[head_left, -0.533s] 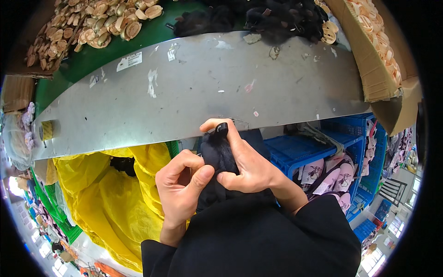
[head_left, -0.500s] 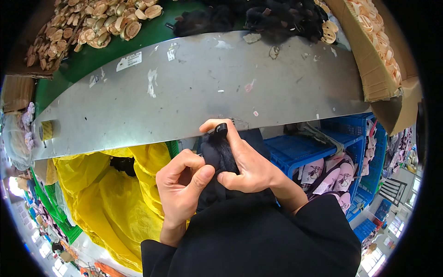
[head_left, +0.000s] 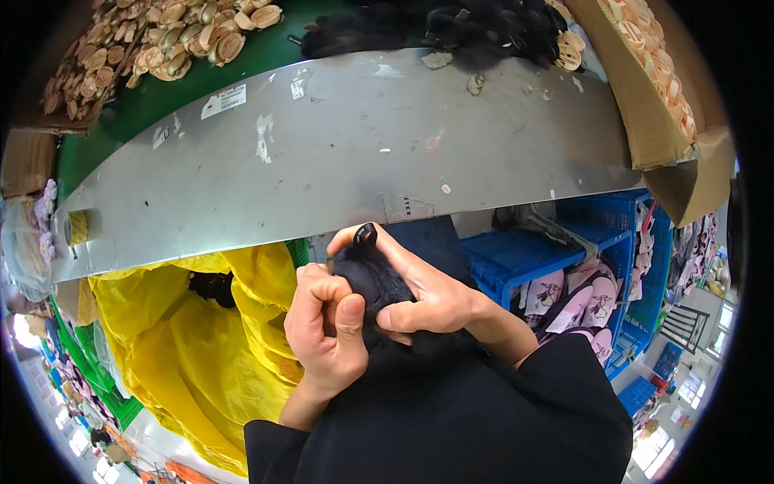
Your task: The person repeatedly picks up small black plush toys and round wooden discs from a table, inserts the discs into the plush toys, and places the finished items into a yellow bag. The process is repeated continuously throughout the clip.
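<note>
A small black furry fabric piece point(head_left: 372, 273), with a shiny black tab standing up at its top, is held close to my black-clothed front. My right hand point(head_left: 435, 297) grips it, the index finger curving over its top and the thumb pressing its lower side. Against the left edge of the piece is my left hand point(head_left: 326, 335), closed, with bent fingers and the thumb drawn in. What those fingers pinch, if anything, is hidden.
A metal work surface point(head_left: 322, 161) lies ahead, with black furry pieces point(head_left: 476, 32) heaped behind it. A yellow bag point(head_left: 177, 347) gapes at my left. Blue crates point(head_left: 516, 258) holding pink printed pieces stand right. A cardboard box point(head_left: 637, 97) of peach-coloured parts is far right.
The furry piece has tilted left, and its tab has moved left and slightly down. My left hand has shifted right, its fingers curling tighter against the piece's edge. My right hand keeps its grip.
</note>
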Demonstrator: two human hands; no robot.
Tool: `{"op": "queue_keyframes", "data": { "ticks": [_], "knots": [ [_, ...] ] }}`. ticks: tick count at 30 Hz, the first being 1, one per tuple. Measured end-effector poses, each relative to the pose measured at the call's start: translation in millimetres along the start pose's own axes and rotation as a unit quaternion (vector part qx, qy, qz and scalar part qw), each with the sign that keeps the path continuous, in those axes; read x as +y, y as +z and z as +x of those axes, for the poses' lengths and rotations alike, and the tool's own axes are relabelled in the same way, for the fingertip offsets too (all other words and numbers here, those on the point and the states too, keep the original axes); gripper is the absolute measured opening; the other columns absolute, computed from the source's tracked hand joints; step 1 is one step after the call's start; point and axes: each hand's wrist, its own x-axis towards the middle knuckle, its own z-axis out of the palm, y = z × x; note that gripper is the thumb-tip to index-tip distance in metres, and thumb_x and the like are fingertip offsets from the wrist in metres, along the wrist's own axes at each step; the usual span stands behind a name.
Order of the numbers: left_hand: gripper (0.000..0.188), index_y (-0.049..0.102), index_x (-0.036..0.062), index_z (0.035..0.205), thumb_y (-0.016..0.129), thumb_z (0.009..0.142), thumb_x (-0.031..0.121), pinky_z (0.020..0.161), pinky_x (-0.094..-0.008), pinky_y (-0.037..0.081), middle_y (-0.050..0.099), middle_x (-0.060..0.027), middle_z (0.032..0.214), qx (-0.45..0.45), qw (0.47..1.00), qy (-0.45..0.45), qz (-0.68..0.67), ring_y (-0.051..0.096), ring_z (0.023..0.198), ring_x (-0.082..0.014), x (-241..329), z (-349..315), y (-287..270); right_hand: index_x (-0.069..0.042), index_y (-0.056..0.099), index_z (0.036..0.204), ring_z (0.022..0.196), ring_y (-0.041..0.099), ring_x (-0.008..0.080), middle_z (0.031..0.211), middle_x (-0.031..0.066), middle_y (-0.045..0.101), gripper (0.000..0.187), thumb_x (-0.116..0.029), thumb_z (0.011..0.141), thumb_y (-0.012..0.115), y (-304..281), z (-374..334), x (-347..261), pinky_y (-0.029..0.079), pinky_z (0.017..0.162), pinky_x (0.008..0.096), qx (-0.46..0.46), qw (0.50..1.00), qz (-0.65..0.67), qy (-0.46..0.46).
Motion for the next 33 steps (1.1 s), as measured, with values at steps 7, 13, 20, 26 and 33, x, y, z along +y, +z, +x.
{"op": "queue_keyframes", "data": {
  "ticks": [7,13,20,26,33],
  "knots": [
    [0.030,0.051,0.0067,0.083,0.069,0.097,0.025,0.061,-0.0293,0.031,0.041,-0.0020,0.073,0.044,0.998,0.017,0.053,0.036,0.069,-0.0170,-2,2,-4,-0.006,0.028,0.139,0.059,0.053,0.0122,0.094,0.0089,0.050,0.065,-0.004,0.080,0.054,3,9,10,0.048,0.052,0.0267,0.000,0.999,0.043,0.016],
    [0.029,0.052,0.0064,0.082,0.071,0.096,0.023,0.060,-0.0315,0.031,0.042,-0.0034,0.071,0.058,0.991,0.061,0.102,0.036,0.067,-0.0191,-1,4,-6,-0.006,0.040,0.121,0.051,0.050,0.0115,0.082,0.0059,0.053,0.046,0.004,0.077,0.049,15,15,15,0.043,0.047,0.0262,0.097,0.994,0.015,-0.040],
    [0.017,0.057,0.0041,0.093,0.071,0.092,0.014,0.067,-0.0314,0.038,0.049,-0.0060,0.082,0.044,0.987,0.081,0.130,0.043,0.073,-0.0203,-9,9,-6,-0.001,0.050,0.110,0.058,0.053,0.0083,0.078,0.0035,0.055,0.025,0.001,0.085,0.046,6,16,20,0.047,0.054,0.0246,0.148,0.983,0.008,-0.108],
    [0.051,0.057,-0.0015,0.123,0.069,0.074,0.006,0.103,-0.0417,0.041,0.060,-0.0203,0.119,-0.105,0.988,0.091,0.072,0.058,0.112,-0.0346,-2,29,-15,0.005,0.057,0.103,0.057,0.061,0.0160,0.079,0.0108,0.063,0.025,-0.011,0.086,0.047,-21,5,5,0.052,0.055,0.0288,0.077,0.991,0.099,-0.042],
    [0.051,0.058,-0.0048,0.122,0.069,0.074,0.005,0.098,-0.0352,0.043,0.061,-0.0167,0.113,-0.110,0.993,-0.047,0.009,0.059,0.106,-0.0275,7,28,0,0.003,0.062,0.093,0.068,0.063,0.0180,0.079,0.0113,0.064,0.033,-0.026,0.096,0.047,-42,4,21,0.053,0.065,0.0305,0.008,0.998,0.029,-0.057]
  ]
}}
